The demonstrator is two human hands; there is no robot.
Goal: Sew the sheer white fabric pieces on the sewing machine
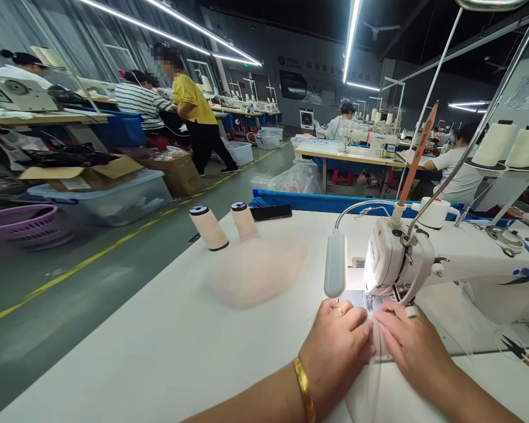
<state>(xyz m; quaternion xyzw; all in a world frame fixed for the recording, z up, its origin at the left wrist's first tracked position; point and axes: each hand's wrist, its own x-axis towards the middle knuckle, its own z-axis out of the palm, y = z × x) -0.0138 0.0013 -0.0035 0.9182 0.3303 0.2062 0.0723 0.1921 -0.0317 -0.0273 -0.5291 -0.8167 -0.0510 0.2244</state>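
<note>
At the white sewing machine [397, 252], my left hand [337, 346] has its fingers curled closed on a thin sheer fabric [372, 382] left of the needle. My right hand [412, 341] is close by on the other side, thumb and fingers pressed together on the same fabric. Both sets of fingertips are just in front of the presser foot [369, 302], which is lit and partly washed out. The fabric's edges are hard to make out. A grey lamp head [335, 264] hangs just above my left fingers. Further left lies a blurred, pale pink sheer heap [255, 273].
Two thread cones [209, 228] and a black phone-like slab [271, 212] are at the table's back edge. Red-handled snips [526, 355] lie at the right. A pencil [418, 153] stands on the machine. Co-workers sit at other machines; a person in yellow [194, 106] stands by the aisle.
</note>
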